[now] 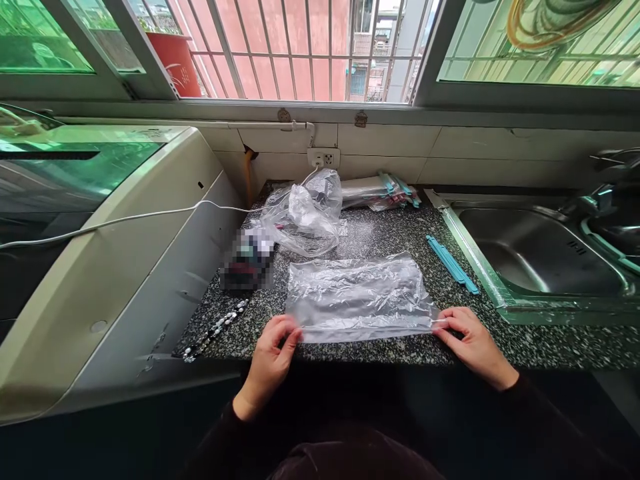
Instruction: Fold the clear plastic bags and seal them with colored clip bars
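A clear plastic bag (360,290) lies flat and slightly wrinkled near the front edge of the speckled stone counter (540,340). My left hand (275,347) pinches its near left corner between thumb and fingers. At the near right corner, my right hand (465,339) pinches the same edge, so the near side is stretched between both hands. Right of the bag, several light-blue plastic strips (453,265) lie together in a slanted bundle. Behind it sits a crumpled heap of clear plastic (310,210).
A steel sink (520,253) is at the right, a white appliance (165,267) at the left. A white cable (200,205) runs to a wall socket (325,159). Packets with blue strips (377,190) lie by the wall. A blurred-out object (247,260) and a beaded string (220,327) lie left.
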Action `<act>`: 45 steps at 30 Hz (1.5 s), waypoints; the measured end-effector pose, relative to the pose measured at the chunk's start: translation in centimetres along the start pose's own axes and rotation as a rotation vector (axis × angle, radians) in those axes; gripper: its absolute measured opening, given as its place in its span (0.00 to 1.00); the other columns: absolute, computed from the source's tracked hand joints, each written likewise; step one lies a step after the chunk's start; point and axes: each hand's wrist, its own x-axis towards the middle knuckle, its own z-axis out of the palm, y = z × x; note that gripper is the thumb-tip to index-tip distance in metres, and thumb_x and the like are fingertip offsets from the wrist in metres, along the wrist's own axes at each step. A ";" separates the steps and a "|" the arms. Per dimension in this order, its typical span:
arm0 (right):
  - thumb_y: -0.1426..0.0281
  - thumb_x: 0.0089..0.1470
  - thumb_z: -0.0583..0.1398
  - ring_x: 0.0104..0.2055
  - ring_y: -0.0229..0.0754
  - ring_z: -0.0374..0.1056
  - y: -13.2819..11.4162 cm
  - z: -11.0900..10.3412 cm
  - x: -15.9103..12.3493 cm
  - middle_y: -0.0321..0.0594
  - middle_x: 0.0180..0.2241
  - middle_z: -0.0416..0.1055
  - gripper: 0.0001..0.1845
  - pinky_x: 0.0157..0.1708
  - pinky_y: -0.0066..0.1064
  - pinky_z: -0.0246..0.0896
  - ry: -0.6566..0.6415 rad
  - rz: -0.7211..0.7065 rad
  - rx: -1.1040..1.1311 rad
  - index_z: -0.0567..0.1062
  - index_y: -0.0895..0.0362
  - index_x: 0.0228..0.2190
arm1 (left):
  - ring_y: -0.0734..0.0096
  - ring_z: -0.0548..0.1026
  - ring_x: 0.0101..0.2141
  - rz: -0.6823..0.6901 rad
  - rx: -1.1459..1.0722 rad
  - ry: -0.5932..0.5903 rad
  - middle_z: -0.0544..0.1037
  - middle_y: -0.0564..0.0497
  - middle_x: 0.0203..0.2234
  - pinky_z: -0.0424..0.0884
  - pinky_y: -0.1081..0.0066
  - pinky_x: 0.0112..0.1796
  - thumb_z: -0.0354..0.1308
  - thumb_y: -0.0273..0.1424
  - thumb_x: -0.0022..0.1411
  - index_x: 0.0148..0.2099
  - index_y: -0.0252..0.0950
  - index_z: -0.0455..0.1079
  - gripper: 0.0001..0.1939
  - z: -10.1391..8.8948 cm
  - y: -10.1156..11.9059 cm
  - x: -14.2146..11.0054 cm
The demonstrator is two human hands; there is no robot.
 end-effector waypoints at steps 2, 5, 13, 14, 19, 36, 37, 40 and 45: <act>0.63 0.50 0.57 0.34 0.45 0.65 0.0 -0.3 -0.3 0.42 0.29 0.71 0.11 0.34 0.38 0.63 -0.007 0.022 -0.036 0.74 0.53 0.21 | 0.68 0.70 0.31 -0.027 0.081 0.012 0.72 0.50 0.25 0.67 0.68 0.34 0.50 0.32 0.61 0.26 0.36 0.66 0.12 0.2 -0.2 -0.2; 0.61 0.49 0.58 0.35 0.46 0.65 -0.1 -0.8 -0.7 0.42 0.30 0.71 0.12 0.35 0.39 0.62 -0.044 0.063 -0.066 0.73 0.53 0.20 | 0.67 0.70 0.31 -0.019 0.203 0.053 0.73 0.51 0.26 0.65 0.67 0.36 0.53 0.32 0.59 0.31 0.37 0.68 0.07 0.3 -0.6 -1.0; 0.59 0.51 0.55 0.33 0.45 0.64 -0.4 -0.1 -0.5 0.40 0.27 0.71 0.18 0.34 0.37 0.58 -0.016 0.121 -0.132 0.68 0.54 0.16 | 0.66 0.68 0.37 0.136 0.224 0.269 0.72 0.51 0.29 0.64 0.61 0.44 0.55 0.23 0.57 0.54 0.40 0.61 0.22 0.8 -1.3 -3.9; 0.59 0.50 0.55 0.33 0.45 0.63 -0.3 0.1 -0.6 0.40 0.27 0.71 0.17 0.35 0.37 0.57 0.000 0.114 -0.161 0.67 0.54 0.15 | 0.66 0.68 0.37 0.176 0.222 0.260 0.72 0.50 0.31 0.64 0.61 0.43 0.54 0.22 0.57 0.53 0.40 0.63 0.21 0.8 -1.4 -4.1; 0.61 0.50 0.56 0.34 0.45 0.64 -0.1 0.3 -1.3 0.40 0.28 0.70 0.14 0.36 0.37 0.57 0.038 0.055 -0.173 0.66 0.54 0.17 | 0.66 0.68 0.37 0.272 0.196 0.163 0.73 0.50 0.31 0.65 0.62 0.41 0.53 0.20 0.57 0.50 0.40 0.65 0.19 0.3 -1.5 -4.4; 0.65 0.49 0.61 0.35 0.45 0.67 -0.5 -1.5 -2.8 0.43 0.32 0.71 0.15 0.37 0.37 0.61 0.201 -0.236 -0.333 0.72 0.54 0.40 | 0.60 0.69 0.39 0.154 0.434 0.218 0.72 0.46 0.34 0.64 0.60 0.43 0.58 0.32 0.55 0.42 0.36 0.65 0.12 0.0 -0.4 -3.4; 0.65 0.49 0.61 0.34 0.45 0.67 -0.4 -1.6 -3.0 0.42 0.31 0.71 0.13 0.36 0.36 0.61 0.205 -0.264 -0.355 0.73 0.54 0.38 | 0.60 0.69 0.39 0.118 0.444 0.203 0.72 0.46 0.34 0.63 0.60 0.43 0.57 0.33 0.56 0.41 0.36 0.66 0.10 -0.1 -0.4 -3.3; 0.67 0.49 0.61 0.32 0.43 0.67 -0.2 -1.7 -3.2 0.41 0.29 0.71 0.10 0.34 0.35 0.60 0.198 -0.330 -0.391 0.75 0.54 0.36 | 0.60 0.68 0.39 0.025 0.453 0.155 0.71 0.47 0.33 0.62 0.61 0.42 0.56 0.35 0.57 0.37 0.37 0.67 0.08 -0.3 -0.2 -3.0; 0.66 0.50 0.60 0.32 0.43 0.67 -0.2 -1.3 -3.0 0.40 0.28 0.72 0.09 0.34 0.34 0.60 0.154 -0.308 -0.372 0.76 0.52 0.35 | 0.59 0.66 0.38 -0.062 0.484 0.101 0.71 0.47 0.31 0.61 0.60 0.42 0.54 0.38 0.58 0.35 0.36 0.68 0.10 -0.3 0.1 -2.2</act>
